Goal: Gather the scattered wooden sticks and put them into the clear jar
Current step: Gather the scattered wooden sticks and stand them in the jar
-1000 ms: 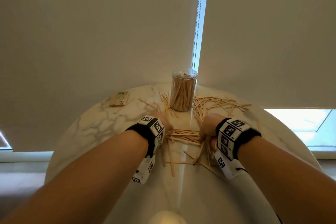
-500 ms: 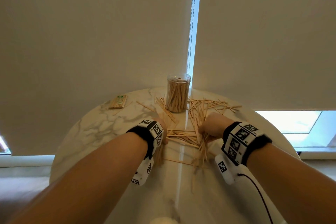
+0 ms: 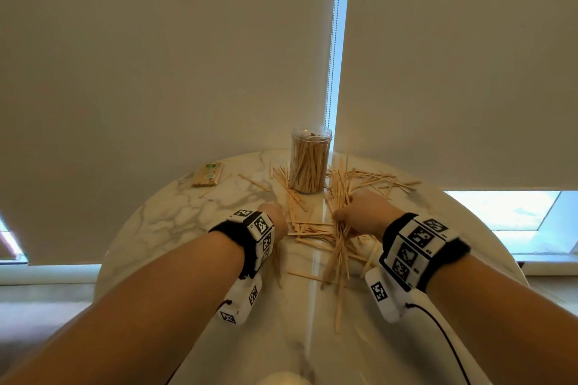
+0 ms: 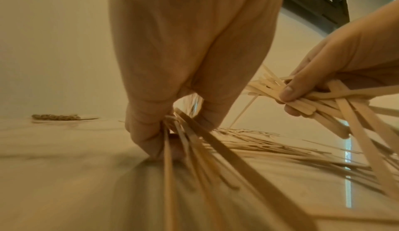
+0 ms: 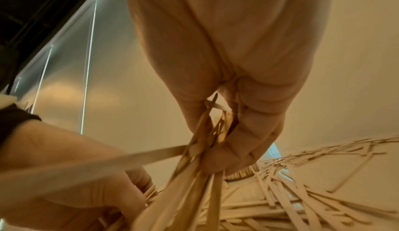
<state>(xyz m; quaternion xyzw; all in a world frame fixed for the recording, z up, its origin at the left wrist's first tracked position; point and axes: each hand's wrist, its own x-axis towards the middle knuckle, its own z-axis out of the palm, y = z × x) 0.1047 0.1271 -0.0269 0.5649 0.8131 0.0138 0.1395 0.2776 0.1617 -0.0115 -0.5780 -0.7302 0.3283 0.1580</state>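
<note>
The clear jar (image 3: 309, 159) stands upright at the far side of the round marble table (image 3: 162, 216), packed with wooden sticks. Loose wooden sticks (image 3: 316, 230) lie scattered around it and between my hands. My right hand (image 3: 359, 212) grips a thick bundle of sticks (image 5: 194, 175) just above the table, right of the pile. My left hand (image 3: 275, 216) pinches a smaller bunch of sticks (image 4: 185, 142) against the tabletop, its fingers (image 4: 149, 132) curled round them. More sticks (image 3: 375, 178) lie fanned out right of the jar.
A small wrapped pack of thin sticks (image 3: 208, 175) lies at the table's far left. Closed roller blinds (image 3: 156, 56) hang right behind the table. A few single sticks (image 3: 339, 312) lie toward the near side.
My right hand has lifted and moved forward with its bundle of sticks. The left hand has stayed low by the pile. The head view has tilted, so the jar sits lower in the picture.
</note>
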